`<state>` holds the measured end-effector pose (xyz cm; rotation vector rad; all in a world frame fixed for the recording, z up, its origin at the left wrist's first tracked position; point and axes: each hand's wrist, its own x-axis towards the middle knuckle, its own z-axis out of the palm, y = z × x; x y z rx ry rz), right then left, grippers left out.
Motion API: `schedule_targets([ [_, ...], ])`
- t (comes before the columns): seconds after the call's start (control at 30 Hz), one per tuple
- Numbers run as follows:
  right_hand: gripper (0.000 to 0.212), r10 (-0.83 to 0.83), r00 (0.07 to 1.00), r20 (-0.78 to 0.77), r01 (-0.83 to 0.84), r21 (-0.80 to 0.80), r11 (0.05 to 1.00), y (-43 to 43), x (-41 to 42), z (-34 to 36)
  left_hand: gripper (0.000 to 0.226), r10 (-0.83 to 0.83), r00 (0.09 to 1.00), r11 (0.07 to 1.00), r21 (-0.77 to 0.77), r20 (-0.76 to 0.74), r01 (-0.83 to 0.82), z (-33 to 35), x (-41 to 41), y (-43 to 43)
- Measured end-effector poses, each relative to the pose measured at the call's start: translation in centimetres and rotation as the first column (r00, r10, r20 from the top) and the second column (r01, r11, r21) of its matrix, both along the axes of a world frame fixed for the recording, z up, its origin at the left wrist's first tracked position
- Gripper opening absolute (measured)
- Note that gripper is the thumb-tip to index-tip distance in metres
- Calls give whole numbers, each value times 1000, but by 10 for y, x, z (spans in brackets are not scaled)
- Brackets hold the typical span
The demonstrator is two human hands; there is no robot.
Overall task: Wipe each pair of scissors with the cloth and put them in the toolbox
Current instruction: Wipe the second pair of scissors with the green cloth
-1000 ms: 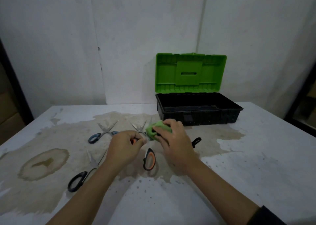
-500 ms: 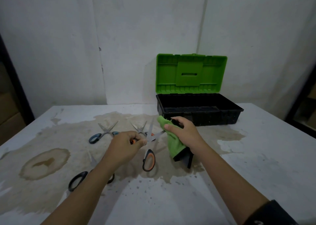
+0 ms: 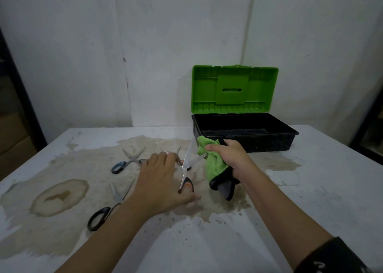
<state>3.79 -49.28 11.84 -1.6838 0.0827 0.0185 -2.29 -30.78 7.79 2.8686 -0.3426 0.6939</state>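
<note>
First pair in hand, wiping under way; toolbox showed nothing inside.

The left hand (image 3: 163, 181) gripped the orange-and-black scissors (image 3: 186, 169) by the handle, blades spread and pointing up toward the toolbox (image 3: 244, 135). The right hand (image 3: 230, 158) was closed on the green cloth (image 3: 211, 162), which touched one blade near its tip. Three other pairs lay on the stained table (image 3: 310, 189): blue-handled scissors (image 3: 124, 163) to the left, black-handled scissors (image 3: 107, 208) nearer the person, and a small pair (image 3: 176, 151) partly hidden behind the left hand. The toolbox stood open, lid upright; no scissors showed in its black tray. Judged from this: none stowed yet, one pair mid-wipe, three untouched, so most of the task remained.
</note>
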Motion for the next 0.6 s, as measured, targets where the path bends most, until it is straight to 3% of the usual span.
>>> schedule_targets([
  [0.1, 5, -25, 1000, -9, 25, 58, 998, -1, -1, 3, 85, -33, 999, 996, 89, 35, 30, -5, 0, -3],
  [0.27, 11, -22, 998, 58, 15, 107, 994, -9, -3, 5, 69, -138, 989, 985, 114, 56, 131, -5, 0, -4],
  [0.4, 14, 26, 993, 112, -44, 155, 987, -19, -5, 6, 70, -271, 959, 960, -95, -80, 263, 1, -1, 0],
  [0.53, 23, 18, 984, 176, -43, 141, 989, -20, -3, 4, 48, -340, 933, 911, -290, -120, 295, 8, 0, 0],
  [0.6, 26, -14, 979, 204, -16, 146, 989, -21, 0, 2, 40, -410, 896, 802, -535, -169, 266, 8, 1, -2],
])
